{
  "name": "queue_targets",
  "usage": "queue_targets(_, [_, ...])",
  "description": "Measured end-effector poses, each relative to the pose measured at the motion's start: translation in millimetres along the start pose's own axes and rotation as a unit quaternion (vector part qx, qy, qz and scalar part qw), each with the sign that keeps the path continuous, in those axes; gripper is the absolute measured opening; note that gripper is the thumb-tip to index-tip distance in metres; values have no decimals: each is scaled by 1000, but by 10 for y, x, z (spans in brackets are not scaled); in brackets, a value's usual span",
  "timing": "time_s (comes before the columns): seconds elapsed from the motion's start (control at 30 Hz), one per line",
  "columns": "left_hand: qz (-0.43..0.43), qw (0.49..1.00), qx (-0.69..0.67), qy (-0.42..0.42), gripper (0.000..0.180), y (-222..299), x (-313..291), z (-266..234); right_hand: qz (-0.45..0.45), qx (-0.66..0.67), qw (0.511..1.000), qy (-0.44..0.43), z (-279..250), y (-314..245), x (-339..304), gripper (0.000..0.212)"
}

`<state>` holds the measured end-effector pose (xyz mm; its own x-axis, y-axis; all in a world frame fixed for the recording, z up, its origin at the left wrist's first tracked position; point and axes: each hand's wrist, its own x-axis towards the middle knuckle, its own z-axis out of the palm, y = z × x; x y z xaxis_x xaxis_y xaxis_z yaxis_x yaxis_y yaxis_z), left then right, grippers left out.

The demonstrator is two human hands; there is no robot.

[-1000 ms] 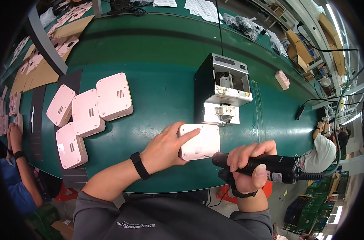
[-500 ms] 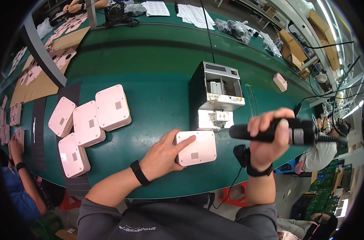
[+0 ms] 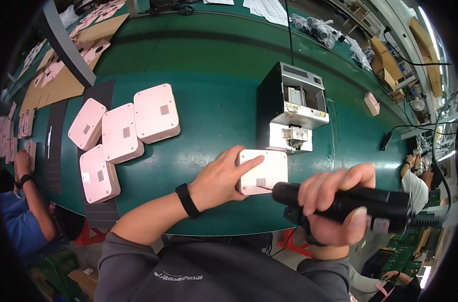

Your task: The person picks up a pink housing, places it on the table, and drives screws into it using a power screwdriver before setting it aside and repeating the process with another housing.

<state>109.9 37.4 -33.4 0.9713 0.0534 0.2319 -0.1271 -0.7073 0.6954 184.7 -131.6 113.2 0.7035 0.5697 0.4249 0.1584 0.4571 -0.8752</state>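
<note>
My left hand (image 3: 220,173) grips the left side of a pale pink plastic housing (image 3: 273,168), its index finger stretched across the top. The housing lies on the green table, showing a small vent grille and corner screw holes. In my right hand (image 3: 334,204) is a black corded electric screwdriver (image 3: 390,205), fingers wrapped round its body. It lies nearly level, with its thin bit pointing left over the housing near the grille; whether the tip touches cannot be told. Just behind the housing stands a black and silver box-shaped screw feeder (image 3: 300,108).
Several similar pink housings (image 3: 119,132) lie on the left, partly on a dark strip (image 3: 99,93). A small pink part (image 3: 372,103) sits at the far right. A grey post (image 3: 67,45) rises at the left. Co-workers' arms (image 3: 37,201) show at both sides.
My right hand has brought the screwdriver down and nearer, its bit now over the housing. The left hand keeps its grip on the housing. The whole view has shifted slightly.
</note>
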Motion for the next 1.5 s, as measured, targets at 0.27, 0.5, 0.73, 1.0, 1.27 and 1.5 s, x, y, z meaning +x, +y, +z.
queue_targets(0.27, [2, 1000, -10, 13, 91, 9, -36, -19, 76, -7, 997, -30, 164, 142, -77, 49])
queue_targets(0.5, [8, 1000, -7, 16, 92, -48, -62, 41, 105, -18, 994, -36, 167, 343, -114, 50])
queue_targets(0.73, [19, 1000, -4, 17, 93, -38, -41, 22, 66, -21, 996, -50, 139, 449, -157, 47])
queue_targets(1.0, [-91, 987, -110, -73, 81, 108, -266, -321, -64, 100, 992, 31, -192, -109, 89, 36])
queue_targets(1.27, [-315, 626, -699, -142, 61, -64, -933, -213, -67, -82, 956, 272, -1349, 170, -430, 23])
queue_targets(1.5, [-206, 484, -850, -20, 77, -443, -169, -113, -16, -146, 941, 305, -1518, 348, -569, 18])
